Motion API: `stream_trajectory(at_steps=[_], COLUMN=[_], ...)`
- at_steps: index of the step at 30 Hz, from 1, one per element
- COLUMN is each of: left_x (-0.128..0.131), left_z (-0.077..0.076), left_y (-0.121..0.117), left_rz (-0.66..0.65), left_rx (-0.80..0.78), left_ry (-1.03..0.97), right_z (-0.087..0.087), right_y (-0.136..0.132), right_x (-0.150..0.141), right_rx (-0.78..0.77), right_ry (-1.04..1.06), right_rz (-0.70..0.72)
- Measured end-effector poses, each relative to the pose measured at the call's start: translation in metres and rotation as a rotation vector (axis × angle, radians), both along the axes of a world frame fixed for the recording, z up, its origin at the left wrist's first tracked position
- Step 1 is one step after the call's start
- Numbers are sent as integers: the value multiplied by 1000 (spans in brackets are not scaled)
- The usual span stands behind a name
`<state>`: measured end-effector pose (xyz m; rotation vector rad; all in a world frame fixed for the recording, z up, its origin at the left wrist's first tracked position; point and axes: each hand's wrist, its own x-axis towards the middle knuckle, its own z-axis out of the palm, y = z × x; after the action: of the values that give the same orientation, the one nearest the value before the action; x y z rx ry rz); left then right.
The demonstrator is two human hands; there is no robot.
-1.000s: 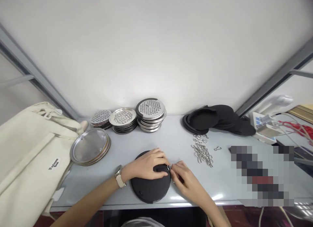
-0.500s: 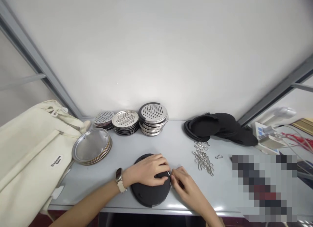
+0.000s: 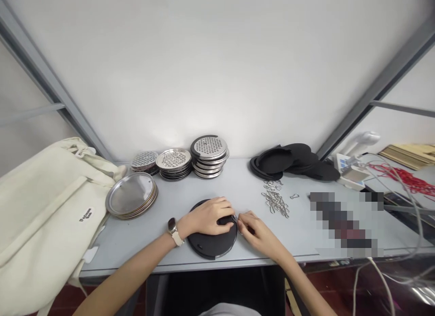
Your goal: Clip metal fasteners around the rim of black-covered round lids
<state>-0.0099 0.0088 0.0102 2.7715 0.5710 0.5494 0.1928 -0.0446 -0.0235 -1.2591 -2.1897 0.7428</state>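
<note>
Seen left to right, with the black disc as the clock's centre: a cream bag [image 3: 41,207] slumps at nine o'clock, beside plain metal plates [image 3: 131,193] stacked at ten on the desk [image 3: 244,180], with grater plates [image 3: 174,159] in three piles between half past ten and twelve. Near the desk's front edge, a left hand [image 3: 209,216] lies spread over the black disc [image 3: 214,243], fingers bent towards its rim; whether the fingertips pinch anything cannot be told. At the disc's own two o'clock, a right hand [image 3: 256,232] pinches a metal clip [image 3: 234,219] between thumb and bent fingers, mostly hiding it. Good work here likely rests on a flat left palm holding the disc from turning, fingers drawn back enough to leave the rim visible, and a right-hand pinch close to the rim, since a hurried push could make the springy metal slip. Loose clips [image 3: 276,203] lie within reach towards half past two; black covers [image 3: 299,159] overlap between one and two.
</note>
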Motion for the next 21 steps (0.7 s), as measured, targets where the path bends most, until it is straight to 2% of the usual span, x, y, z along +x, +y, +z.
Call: stream_trajectory(at_steps=[10, 21], left_x=[0, 0], left_z=[-1, 1], left_y=[0, -1], left_rz=[-5, -12], left_rx=[44, 68], left_ry=[37, 73], right_z=[-1, -2], right_y=[-2, -1], right_x=[0, 1], right_rx=[93, 93], right_ry=[7, -14], right_rz=[-7, -4])
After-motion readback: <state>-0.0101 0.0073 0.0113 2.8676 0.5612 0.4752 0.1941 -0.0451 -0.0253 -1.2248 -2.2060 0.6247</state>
